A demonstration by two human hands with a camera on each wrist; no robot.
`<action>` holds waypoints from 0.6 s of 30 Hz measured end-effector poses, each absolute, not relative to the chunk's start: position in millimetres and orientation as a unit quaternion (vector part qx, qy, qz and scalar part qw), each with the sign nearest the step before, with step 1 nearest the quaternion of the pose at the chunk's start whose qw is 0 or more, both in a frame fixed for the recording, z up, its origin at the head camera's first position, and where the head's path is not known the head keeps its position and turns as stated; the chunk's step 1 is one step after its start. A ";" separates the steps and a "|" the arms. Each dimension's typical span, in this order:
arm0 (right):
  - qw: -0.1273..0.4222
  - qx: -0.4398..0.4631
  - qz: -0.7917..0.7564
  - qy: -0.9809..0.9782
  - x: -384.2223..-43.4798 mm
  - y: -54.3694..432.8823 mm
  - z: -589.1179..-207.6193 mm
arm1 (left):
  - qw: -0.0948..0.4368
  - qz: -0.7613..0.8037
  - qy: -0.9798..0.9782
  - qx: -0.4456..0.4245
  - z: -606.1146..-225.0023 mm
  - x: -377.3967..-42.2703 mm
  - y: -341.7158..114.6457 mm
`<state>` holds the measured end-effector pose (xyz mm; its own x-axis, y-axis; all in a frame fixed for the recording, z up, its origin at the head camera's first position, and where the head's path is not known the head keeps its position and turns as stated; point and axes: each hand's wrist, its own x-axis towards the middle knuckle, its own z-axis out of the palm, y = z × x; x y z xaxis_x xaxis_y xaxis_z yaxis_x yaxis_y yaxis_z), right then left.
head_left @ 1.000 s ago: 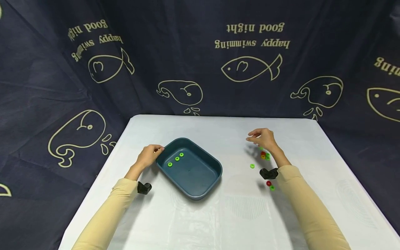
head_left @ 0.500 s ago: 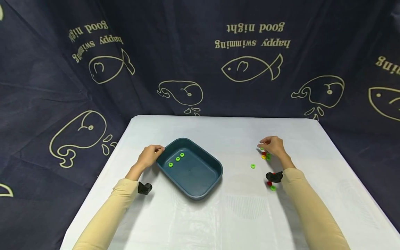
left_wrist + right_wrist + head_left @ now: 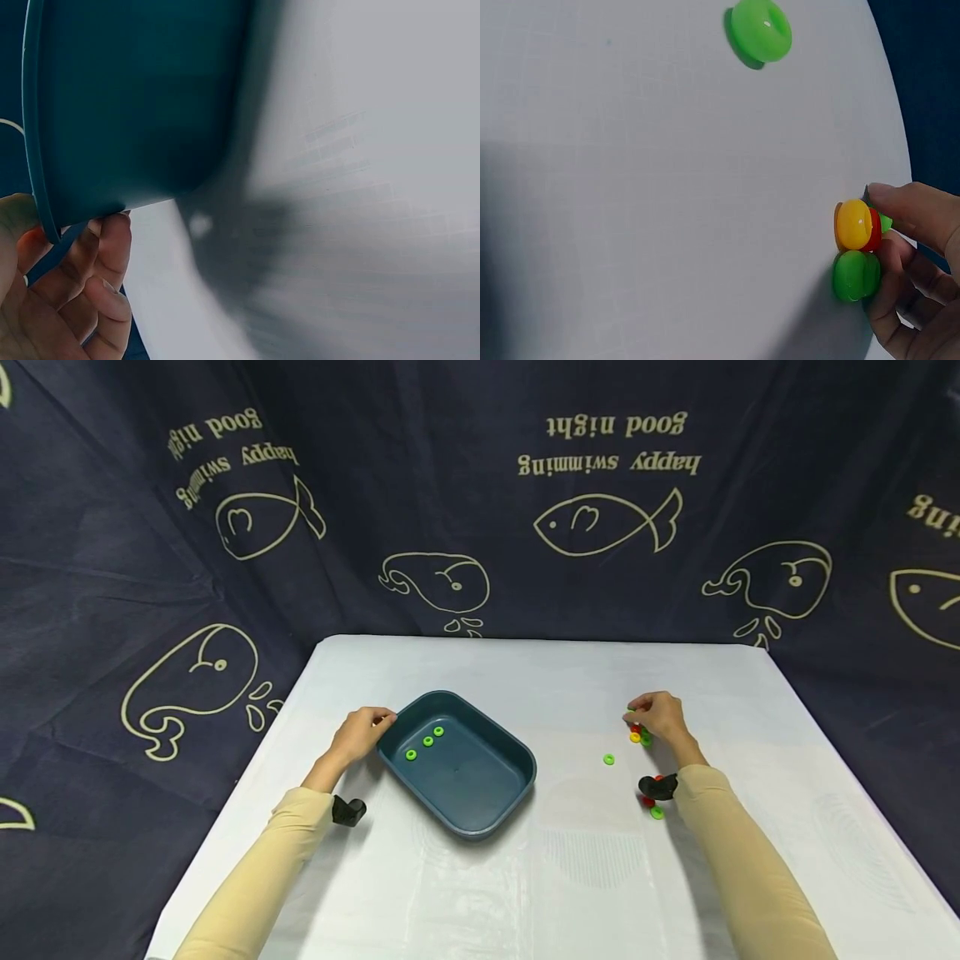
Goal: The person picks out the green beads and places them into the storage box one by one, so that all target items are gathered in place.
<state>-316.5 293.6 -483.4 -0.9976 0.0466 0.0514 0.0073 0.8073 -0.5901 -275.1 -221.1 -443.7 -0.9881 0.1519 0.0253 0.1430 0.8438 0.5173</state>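
Observation:
A dark blue-green plastic tub [image 3: 467, 789] stands on the white table, with three small green rings [image 3: 428, 742] in it. My left hand [image 3: 362, 732] holds the tub's left corner; in the left wrist view the fingers [image 3: 114, 244] bend under its rim. At right, my right hand [image 3: 662, 716] is low at the table. Between its thumb and fingers sits a green ring [image 3: 886, 223], mostly hidden. Close beside them are a yellow ring [image 3: 853, 224], a red ring [image 3: 874, 229] and green rings [image 3: 853, 276] on the table.
A lone green ring [image 3: 609, 760] lies between tub and right hand. Under the right wrist's black camera mount [image 3: 657, 787] are red rings [image 3: 648, 802] and another green ring [image 3: 657, 813]. A dark patterned curtain [image 3: 480, 510] hangs behind the table.
My right hand has moved right and down toward the ring cluster, and its thumb and fingers have come round a green ring. My left hand and the tub have stayed in place.

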 end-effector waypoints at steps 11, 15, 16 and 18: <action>0.004 -0.028 0.277 -0.961 -316.5 292.6 -479.1 | 0.006 0.269 0.960 0.075 -445.3 -275.9 -219.4; -0.004 -0.033 0.274 -0.961 -313.9 292.7 -476.4 | 0.004 0.268 0.960 0.076 -445.1 -276.2 -219.9; -0.004 -0.032 0.275 -0.961 -313.6 292.8 -476.1 | 0.004 0.268 0.960 0.077 -445.0 -276.1 -220.0; -0.002 -0.030 0.276 -0.961 -312.9 292.7 -476.3 | 0.005 0.267 0.961 0.076 -444.8 -276.0 -220.1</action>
<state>-312.9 292.7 -476.3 -0.9982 0.0567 -0.0199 0.0586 0.8459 -0.5301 -276.0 -220.1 -444.8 -0.9885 0.1479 0.0314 0.1429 0.8460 0.5136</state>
